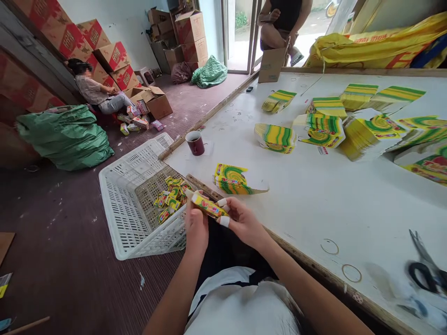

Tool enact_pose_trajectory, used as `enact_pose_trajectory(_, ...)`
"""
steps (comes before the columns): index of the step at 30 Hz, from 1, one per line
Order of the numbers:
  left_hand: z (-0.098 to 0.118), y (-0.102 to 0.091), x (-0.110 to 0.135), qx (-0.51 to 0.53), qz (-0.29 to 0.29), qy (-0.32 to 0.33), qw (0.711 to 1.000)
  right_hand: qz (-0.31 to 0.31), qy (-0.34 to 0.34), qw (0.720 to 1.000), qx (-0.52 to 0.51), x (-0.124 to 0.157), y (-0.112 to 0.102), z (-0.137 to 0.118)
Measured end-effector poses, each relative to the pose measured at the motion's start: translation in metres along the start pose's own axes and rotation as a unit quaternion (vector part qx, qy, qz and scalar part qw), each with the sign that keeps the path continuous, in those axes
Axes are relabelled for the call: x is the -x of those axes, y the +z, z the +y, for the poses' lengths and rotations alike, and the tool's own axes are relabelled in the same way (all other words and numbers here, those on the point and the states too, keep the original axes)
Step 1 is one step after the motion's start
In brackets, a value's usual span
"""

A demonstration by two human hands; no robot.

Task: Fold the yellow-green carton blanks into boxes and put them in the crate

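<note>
Between my two hands is a small yellow and green printed carton (209,205), held just off the table's edge. My left hand (197,228) grips its left end, thumb toward me. The fingers of my right hand (242,221), with white tape on the tips, pinch its right end. Just beyond, a stack of flat printed cartons (232,179) lies on the white table (296,209). To the left, a white plastic basket (122,232) contains a pile of small yellow-green cartons (172,197).
A dark red mug (195,143) stands at the table's left edge. More carton stacks (321,130) lie across the far side. Scissors (426,260) and rubber bands (351,273) are at right. A person (99,90) sits near boxes; another (282,23) sits by the doorway.
</note>
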State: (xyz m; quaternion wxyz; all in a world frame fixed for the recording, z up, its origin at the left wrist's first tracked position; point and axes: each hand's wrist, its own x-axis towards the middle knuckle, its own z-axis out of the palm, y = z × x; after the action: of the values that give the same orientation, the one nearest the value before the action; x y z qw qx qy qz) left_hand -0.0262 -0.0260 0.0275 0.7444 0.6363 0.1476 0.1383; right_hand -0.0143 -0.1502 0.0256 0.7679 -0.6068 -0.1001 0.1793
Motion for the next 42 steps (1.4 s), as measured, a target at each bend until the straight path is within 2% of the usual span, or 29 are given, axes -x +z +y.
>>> enact_pose_trajectory(4, -0.005, -0.011, 0.001, -0.031, -0.012, -0.009, 0.999, 0.008, -0.013, 0.999, 0.044, 0.000, -0.014, 0.001)
enact_pose_trajectory(7, 0.007, -0.026, -0.010, -0.065, -0.080, -0.006, 0.995, 0.030, -0.083, 0.984, 0.158, 0.003, -0.028, 0.000)
enact_pose_trajectory(9, 0.021, -0.040, -0.020, -0.081, -0.153, -0.012, 0.985, 0.022, -0.156, 0.949, 0.271, 0.003, -0.038, -0.005)
enact_pose_trajectory(12, 0.039, -0.053, -0.028, -0.143, -0.264, -0.044, 0.953, -0.061, -0.234, 0.886, 0.397, 0.002, -0.048, -0.016)
enact_pose_trajectory(15, 0.039, -0.044, -0.020, -0.286, -0.349, -0.076, 0.890, -0.120, -0.290, 0.845, 0.432, 0.001, -0.044, -0.023)
enact_pose_trajectory(16, 0.035, -0.038, -0.015, -0.321, -0.359, -0.080, 0.873, -0.112, -0.305, 0.840, 0.435, 0.001, -0.041, -0.023)
enact_pose_trajectory(17, 0.031, -0.030, -0.010, -0.336, -0.354, -0.077, 0.869, -0.086, -0.312, 0.840, 0.436, 0.002, -0.036, -0.020)
enact_pose_trajectory(18, 0.025, -0.023, -0.005, -0.334, -0.330, -0.072, 0.880, -0.041, -0.310, 0.845, 0.434, 0.004, -0.031, -0.017)
enact_pose_trajectory(20, 0.015, -0.011, 0.002, -0.316, -0.252, -0.057, 0.913, 0.069, -0.293, 0.862, 0.408, 0.009, -0.020, -0.006)
enact_pose_trajectory(22, 0.009, -0.006, 0.005, -0.323, -0.173, -0.041, 0.929, 0.144, -0.270, 0.887, 0.347, 0.015, -0.012, 0.004)
enact_pose_trajectory(25, 0.007, -0.007, 0.005, -0.373, -0.126, -0.016, 0.919, 0.158, -0.193, 0.952, 0.178, 0.017, -0.008, 0.008)
enact_pose_trajectory(26, 0.008, -0.008, 0.005, -0.385, -0.130, -0.008, 0.914, 0.153, -0.147, 0.971, 0.111, 0.015, -0.010, 0.005)
enact_pose_trajectory(28, 0.010, -0.010, 0.007, -0.390, -0.159, 0.006, 0.907, 0.128, -0.050, 0.991, 0.005, 0.010, -0.018, -0.004)
enact_pose_trajectory(32, 0.007, -0.012, 0.017, -0.309, -0.225, 0.039, 0.923, 0.059, 0.093, 0.987, -0.119, 0.001, -0.027, -0.020)
enact_pose_trajectory(34, 0.000, -0.013, 0.021, -0.262, -0.219, 0.062, 0.938, 0.031, 0.156, 0.964, -0.211, 0.001, -0.022, -0.017)
enact_pose_trajectory(37, -0.009, -0.014, 0.023, -0.247, -0.180, 0.106, 0.946, -0.024, 0.244, 0.919, -0.309, 0.006, -0.008, 0.002)
enact_pose_trajectory(39, -0.011, -0.014, 0.021, -0.257, -0.162, 0.121, 0.945, -0.037, 0.260, 0.909, -0.324, 0.010, -0.002, 0.015)
enact_pose_trajectory(42, -0.006, -0.012, 0.016, -0.265, -0.158, 0.117, 0.944, -0.006, 0.188, 0.928, -0.322, 0.015, -0.003, 0.019)
